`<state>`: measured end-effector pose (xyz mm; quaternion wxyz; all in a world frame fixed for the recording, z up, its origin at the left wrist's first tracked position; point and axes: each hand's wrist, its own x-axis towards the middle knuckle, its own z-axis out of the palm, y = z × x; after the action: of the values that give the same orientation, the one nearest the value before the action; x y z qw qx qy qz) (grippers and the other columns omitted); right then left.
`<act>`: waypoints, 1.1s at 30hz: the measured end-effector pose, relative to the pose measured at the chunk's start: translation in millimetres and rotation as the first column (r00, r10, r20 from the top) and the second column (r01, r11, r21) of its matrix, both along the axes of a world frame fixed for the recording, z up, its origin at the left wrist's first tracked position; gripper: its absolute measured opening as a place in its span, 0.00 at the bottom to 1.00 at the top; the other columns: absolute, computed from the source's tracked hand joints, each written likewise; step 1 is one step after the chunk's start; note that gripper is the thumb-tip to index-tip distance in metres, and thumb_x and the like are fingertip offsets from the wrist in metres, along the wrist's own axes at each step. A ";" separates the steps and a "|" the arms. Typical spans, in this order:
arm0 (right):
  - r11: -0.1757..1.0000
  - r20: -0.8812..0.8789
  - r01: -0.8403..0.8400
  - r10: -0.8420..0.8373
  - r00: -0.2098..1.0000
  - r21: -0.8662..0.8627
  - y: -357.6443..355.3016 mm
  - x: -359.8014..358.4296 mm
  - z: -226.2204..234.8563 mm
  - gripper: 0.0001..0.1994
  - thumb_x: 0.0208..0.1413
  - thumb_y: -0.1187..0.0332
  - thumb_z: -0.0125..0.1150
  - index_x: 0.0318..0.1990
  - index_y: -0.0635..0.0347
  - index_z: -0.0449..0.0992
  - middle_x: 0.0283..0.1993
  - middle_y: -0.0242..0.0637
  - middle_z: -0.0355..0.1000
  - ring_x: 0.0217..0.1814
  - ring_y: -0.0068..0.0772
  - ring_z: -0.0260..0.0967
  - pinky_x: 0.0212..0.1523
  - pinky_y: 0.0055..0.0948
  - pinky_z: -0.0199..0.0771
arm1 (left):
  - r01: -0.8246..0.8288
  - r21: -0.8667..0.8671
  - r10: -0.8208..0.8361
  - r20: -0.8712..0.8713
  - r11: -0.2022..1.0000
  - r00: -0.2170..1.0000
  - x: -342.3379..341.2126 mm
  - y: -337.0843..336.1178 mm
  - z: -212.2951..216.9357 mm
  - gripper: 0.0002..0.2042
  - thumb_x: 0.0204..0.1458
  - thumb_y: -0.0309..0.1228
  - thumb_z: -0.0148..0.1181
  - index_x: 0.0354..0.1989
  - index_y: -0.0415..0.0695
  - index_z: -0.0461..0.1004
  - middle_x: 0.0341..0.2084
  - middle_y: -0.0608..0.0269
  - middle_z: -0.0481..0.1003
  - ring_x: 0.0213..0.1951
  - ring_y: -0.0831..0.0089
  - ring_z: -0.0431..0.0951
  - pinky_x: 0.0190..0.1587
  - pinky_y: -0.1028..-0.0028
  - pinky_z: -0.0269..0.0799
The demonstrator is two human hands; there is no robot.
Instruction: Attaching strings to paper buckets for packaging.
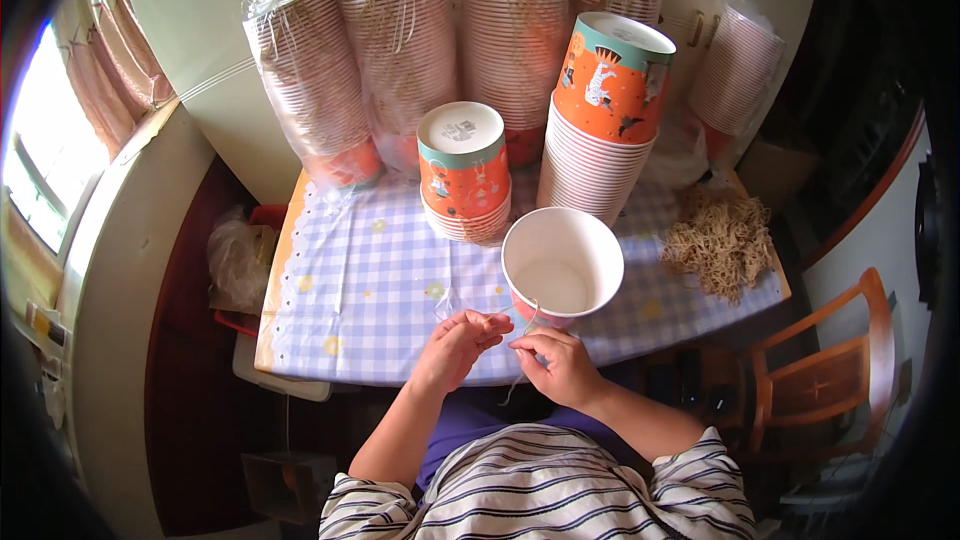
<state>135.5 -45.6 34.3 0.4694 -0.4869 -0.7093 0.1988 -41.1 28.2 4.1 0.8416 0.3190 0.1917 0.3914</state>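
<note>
At the near edge of the table my left hand (462, 348) is closed, its fingertips together at one side of a thin pale string (531, 312). Opposite it, my right hand (562, 368) pinches the string between thumb and finger, and a loose end dangles below. The string rises against the near side of a paper bucket (562, 252). This bucket stands with its white inside facing up, just beyond my fingertips. How the string joins the bucket is too small to make out.
A short stack of upside-down orange buckets (465, 185) and a taller stack (612, 75) stand behind. Several bagged stacks (400, 60) line the back. Tangled tan strings (725, 245) lie at the right on the checked tablecloth (375, 285). A wooden chair (820, 375) stands at right.
</note>
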 end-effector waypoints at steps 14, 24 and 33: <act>0.986 -0.176 0.082 -0.107 0.979 -0.146 -12.7 0.8 -19.8 0.05 0.49 0.73 0.62 0.32 0.64 0.76 0.32 0.41 0.74 0.35 0.37 0.73 0.37 0.30 0.72 | -0.096 0.233 0.138 -0.176 0.968 0.975 25.2 -32.0 -18.9 0.05 0.58 0.26 0.51 0.35 0.38 0.72 0.37 0.59 0.76 0.38 0.77 0.74 0.44 0.76 0.69; 0.967 -0.301 0.189 -0.234 0.924 -0.173 -9.6 -10.2 -16.1 0.06 0.49 0.74 0.64 0.32 0.64 0.74 0.31 0.37 0.73 0.29 0.27 0.72 0.31 0.24 0.71 | -0.103 0.483 0.316 -0.384 0.869 0.868 33.0 -50.9 -11.0 0.04 0.57 0.23 0.52 0.37 0.37 0.71 0.27 0.70 0.72 0.28 0.85 0.68 0.31 0.84 0.65; 0.960 -0.186 0.280 -0.278 0.942 -0.015 -8.9 -1.8 -19.5 0.04 0.49 0.75 0.63 0.32 0.63 0.74 0.31 0.40 0.72 0.28 0.34 0.72 0.29 0.28 0.71 | -0.048 0.557 0.374 -0.489 0.829 0.788 28.8 -48.2 -6.8 0.07 0.53 0.20 0.55 0.41 0.38 0.70 0.24 0.70 0.70 0.21 0.88 0.64 0.22 0.85 0.59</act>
<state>133.8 -54.5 14.8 0.5599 -0.5588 -0.5874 0.1709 -12.3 -20.0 -2.7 0.5737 0.6117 0.3619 0.4070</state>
